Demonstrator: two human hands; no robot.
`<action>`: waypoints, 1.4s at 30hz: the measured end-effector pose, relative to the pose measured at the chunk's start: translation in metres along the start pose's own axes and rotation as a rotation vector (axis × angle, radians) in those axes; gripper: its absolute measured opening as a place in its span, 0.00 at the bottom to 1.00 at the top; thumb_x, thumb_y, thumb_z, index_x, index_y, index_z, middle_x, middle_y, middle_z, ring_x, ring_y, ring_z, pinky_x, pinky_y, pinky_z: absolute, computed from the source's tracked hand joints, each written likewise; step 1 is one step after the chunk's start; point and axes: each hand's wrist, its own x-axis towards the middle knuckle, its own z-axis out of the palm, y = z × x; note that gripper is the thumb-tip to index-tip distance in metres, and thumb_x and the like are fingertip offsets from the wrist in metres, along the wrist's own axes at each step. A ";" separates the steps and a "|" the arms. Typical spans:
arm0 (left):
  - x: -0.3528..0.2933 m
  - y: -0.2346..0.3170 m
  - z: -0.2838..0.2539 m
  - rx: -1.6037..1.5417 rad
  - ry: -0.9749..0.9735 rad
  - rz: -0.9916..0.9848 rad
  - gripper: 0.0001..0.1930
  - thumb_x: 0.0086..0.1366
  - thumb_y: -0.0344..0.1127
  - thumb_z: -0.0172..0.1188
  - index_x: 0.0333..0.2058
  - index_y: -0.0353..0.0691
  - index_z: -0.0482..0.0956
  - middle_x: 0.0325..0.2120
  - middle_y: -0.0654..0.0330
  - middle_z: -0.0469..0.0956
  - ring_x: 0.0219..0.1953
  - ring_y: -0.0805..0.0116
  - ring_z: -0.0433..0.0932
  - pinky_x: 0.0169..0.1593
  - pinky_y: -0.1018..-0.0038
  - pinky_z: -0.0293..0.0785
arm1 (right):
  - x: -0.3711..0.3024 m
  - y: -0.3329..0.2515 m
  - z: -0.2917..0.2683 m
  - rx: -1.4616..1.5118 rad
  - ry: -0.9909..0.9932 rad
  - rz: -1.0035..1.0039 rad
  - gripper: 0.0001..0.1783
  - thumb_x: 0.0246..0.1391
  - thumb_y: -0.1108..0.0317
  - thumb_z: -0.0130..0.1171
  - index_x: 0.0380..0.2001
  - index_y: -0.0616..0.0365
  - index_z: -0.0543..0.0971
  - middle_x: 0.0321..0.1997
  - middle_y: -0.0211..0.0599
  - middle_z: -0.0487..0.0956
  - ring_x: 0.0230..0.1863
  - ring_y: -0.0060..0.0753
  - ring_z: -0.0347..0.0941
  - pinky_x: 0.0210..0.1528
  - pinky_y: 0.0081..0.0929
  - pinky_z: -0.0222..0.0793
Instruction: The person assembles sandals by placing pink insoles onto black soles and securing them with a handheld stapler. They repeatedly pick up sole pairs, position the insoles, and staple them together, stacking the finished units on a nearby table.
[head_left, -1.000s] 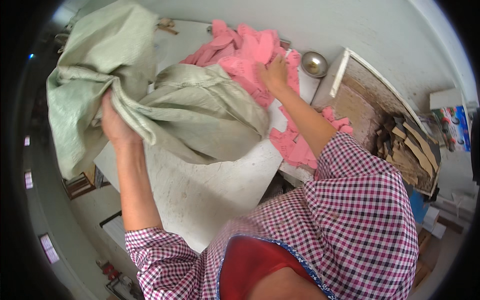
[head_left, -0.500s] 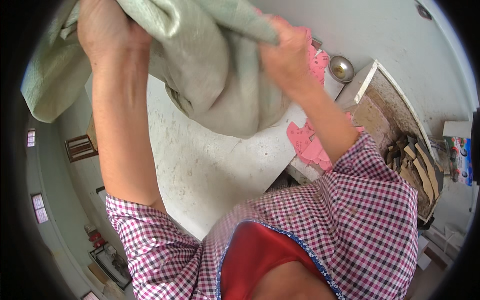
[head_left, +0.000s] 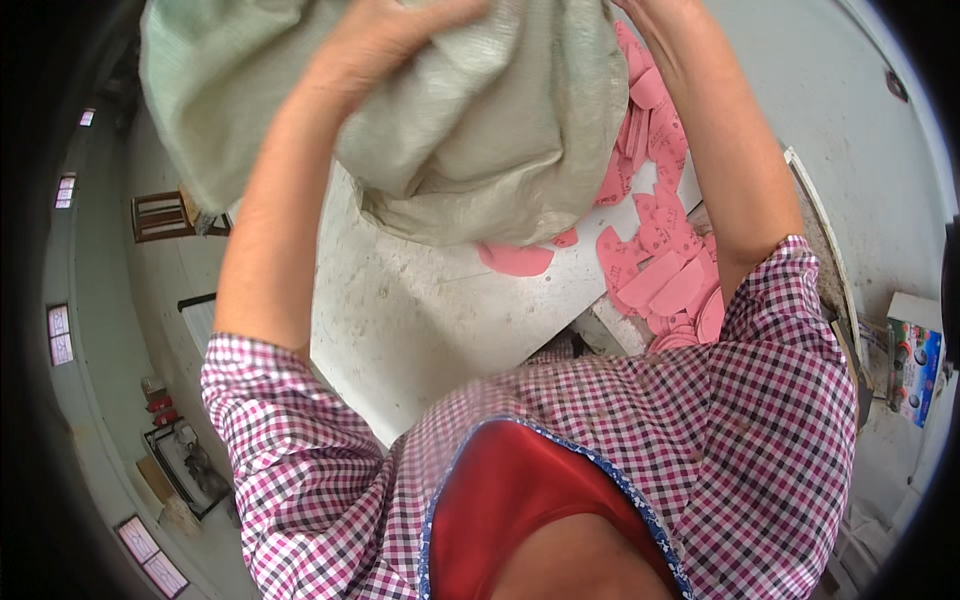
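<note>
As left hand (head_left: 400,28), fingers outstretched, touches sack (head_left: 490,130) | right hand (head_left: 648,6): grip unclear | tabletop (head_left: 430,310) exposed

My white table (head_left: 440,310), w/ dark scuffs, fills ctr of frame. On it nr ctr: 1 curved pink piece (head_left: 517,261) + a small pink bit (head_left: 566,238), just below my pale green sack (head_left: 480,130); can't tell if sack touches tabletop. Upper R: pink heap (head_left: 664,130). R of ctr: pink pile (head_left: 660,283) at table's edge.

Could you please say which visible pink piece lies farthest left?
The rounded piece showing below the sack; the smaller piece and the rest lie further right.
</note>
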 end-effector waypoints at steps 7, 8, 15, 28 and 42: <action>-0.025 0.008 0.042 -0.366 0.489 -0.188 0.34 0.58 0.46 0.67 0.58 0.36 0.65 0.54 0.56 0.69 0.54 0.66 0.69 0.57 0.70 0.68 | -0.025 0.017 0.052 -0.003 -0.556 0.078 0.17 0.58 0.69 0.54 0.48 0.68 0.73 0.44 0.41 0.77 0.45 0.30 0.73 0.49 0.25 0.69; -0.033 -0.003 0.028 -0.394 0.485 -0.074 0.30 0.61 0.43 0.64 0.57 0.36 0.66 0.53 0.57 0.70 0.53 0.66 0.70 0.57 0.71 0.69 | -0.033 0.010 0.052 0.038 -0.601 0.050 0.19 0.58 0.68 0.54 0.51 0.68 0.71 0.46 0.41 0.76 0.47 0.31 0.73 0.51 0.25 0.68; -0.070 0.003 -0.103 -0.553 0.753 0.003 0.18 0.66 0.33 0.56 0.52 0.31 0.72 0.52 0.53 0.73 0.54 0.62 0.73 0.59 0.68 0.69 | -0.092 -0.005 0.026 -0.628 -0.263 -0.125 0.24 0.55 0.68 0.59 0.54 0.66 0.69 0.54 0.44 0.74 0.55 0.35 0.70 0.57 0.30 0.67; -0.287 0.023 -0.198 -0.476 1.232 0.018 0.25 0.71 0.46 0.39 0.59 0.35 0.64 0.57 0.48 0.66 0.58 0.51 0.67 0.62 0.57 0.65 | -0.141 0.094 -0.044 -0.660 -0.531 0.109 0.10 0.58 0.74 0.55 0.43 0.59 0.77 0.48 0.36 0.77 0.51 0.33 0.73 0.54 0.29 0.68; -0.220 -0.009 -0.177 -0.667 0.762 0.319 0.30 0.69 0.52 0.42 0.60 0.35 0.62 0.59 0.50 0.65 0.60 0.54 0.64 0.62 0.59 0.63 | -0.213 0.105 0.089 -0.373 -0.969 -0.025 0.30 0.43 0.77 0.61 0.54 0.58 0.72 0.51 0.42 0.74 0.52 0.49 0.70 0.57 0.40 0.65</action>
